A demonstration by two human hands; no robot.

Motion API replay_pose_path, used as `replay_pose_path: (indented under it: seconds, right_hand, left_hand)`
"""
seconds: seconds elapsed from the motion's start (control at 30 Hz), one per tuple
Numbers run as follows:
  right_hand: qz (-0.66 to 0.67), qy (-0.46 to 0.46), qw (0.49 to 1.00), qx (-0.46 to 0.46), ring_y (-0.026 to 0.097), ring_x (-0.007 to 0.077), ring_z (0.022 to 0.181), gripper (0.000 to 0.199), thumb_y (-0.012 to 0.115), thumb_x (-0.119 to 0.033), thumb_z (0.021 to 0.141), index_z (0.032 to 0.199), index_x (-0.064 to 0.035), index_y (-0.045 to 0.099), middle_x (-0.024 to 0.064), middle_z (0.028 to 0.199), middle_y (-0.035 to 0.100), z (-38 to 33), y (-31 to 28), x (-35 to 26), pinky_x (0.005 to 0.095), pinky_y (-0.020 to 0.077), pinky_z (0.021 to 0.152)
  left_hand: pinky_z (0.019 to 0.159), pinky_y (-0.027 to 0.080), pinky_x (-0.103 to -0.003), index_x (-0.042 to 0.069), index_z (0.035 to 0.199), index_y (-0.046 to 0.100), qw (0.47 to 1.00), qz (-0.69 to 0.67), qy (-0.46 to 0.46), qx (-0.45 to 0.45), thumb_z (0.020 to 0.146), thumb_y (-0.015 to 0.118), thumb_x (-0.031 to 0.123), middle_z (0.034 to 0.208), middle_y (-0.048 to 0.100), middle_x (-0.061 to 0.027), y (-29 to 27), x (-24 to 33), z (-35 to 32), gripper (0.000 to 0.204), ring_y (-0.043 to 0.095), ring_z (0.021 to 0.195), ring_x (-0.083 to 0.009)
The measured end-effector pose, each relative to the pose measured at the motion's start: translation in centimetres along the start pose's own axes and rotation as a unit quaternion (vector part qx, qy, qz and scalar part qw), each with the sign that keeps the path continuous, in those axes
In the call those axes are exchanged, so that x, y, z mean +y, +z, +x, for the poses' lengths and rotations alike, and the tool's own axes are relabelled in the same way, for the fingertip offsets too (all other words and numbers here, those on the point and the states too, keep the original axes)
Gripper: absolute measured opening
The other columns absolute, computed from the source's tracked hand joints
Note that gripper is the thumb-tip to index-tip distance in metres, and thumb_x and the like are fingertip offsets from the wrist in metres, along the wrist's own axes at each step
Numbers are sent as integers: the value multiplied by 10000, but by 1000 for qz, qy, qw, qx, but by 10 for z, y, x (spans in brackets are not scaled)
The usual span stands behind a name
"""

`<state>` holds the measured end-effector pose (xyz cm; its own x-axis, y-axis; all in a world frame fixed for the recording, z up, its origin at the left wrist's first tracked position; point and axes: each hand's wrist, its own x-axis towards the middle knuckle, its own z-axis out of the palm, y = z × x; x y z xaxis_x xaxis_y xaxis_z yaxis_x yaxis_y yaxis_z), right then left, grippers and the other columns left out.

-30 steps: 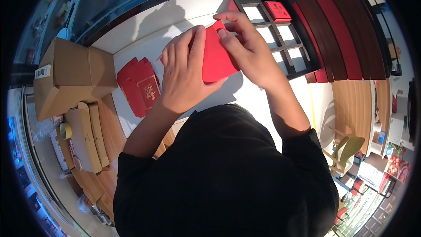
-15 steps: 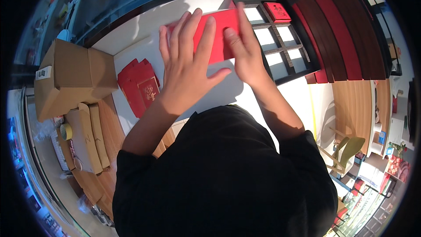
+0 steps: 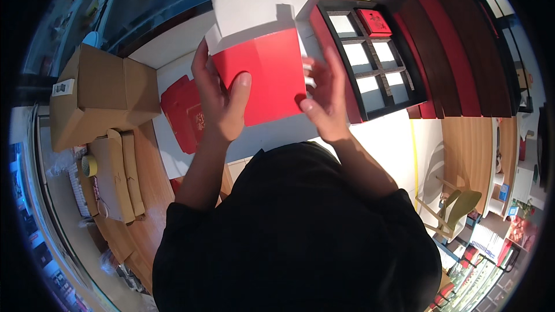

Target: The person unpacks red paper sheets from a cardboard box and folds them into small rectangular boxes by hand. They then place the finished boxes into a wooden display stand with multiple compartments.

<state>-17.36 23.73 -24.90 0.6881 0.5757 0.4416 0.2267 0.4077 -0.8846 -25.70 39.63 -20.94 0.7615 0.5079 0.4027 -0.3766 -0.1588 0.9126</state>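
I look down over a white counter (image 3: 376,138) that runs from a glass case at the top edge to wooden flooring on the right, where a green chair (image 3: 457,208) stands well clear. A narrow wooden bench runs down the left, crowded with a brown carton (image 3: 98,101), flattened cardboard (image 3: 118,176) and a tape roll (image 3: 88,166) — little free space there. The open stretch of counter lies below the tray (image 3: 370,60), toward the right.

Both hands are raised above the counter with a red box (image 3: 266,75) between them, its white flap standing open at the top. My left hand (image 3: 222,101) is clasped round the box's left side, thumb pressed on the red front. My right hand (image 3: 324,104) steadies the right edge with fingers spread, fingertips touching.

The tray — dark, divided into square compartments — sits just right of the box; one small red box (image 3: 374,21) fills its top right compartment. Flat red sleeves (image 3: 185,112) with a gold mark lie on the counter left of my left hand.
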Motion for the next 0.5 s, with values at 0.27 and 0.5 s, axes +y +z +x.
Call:
replay_pose_path:
  seconds: [0.27,0.5]
  right_hand:
    - [-38,0,998,-55,543,177,1032,467,676,-57,802,1213,-48,455,103,1147,511,33,-6,-38,288,466,838]
    - [-179,-40,976,-113,565,145,830,241,717,-71,771,935,-30,545,61,932,507,30,-18,-42,250,506,701]
  left_hand:
    - [846,474,-351,29,1256,374,970,156,110,-149,792,661,140,1158,490,-174,1,13,2,557,557,1011,-266]
    - [704,482,-301,37,1013,530,956,210,47,-199,776,720,176,951,543,-124,-10,13,4,334,583,835,-224]
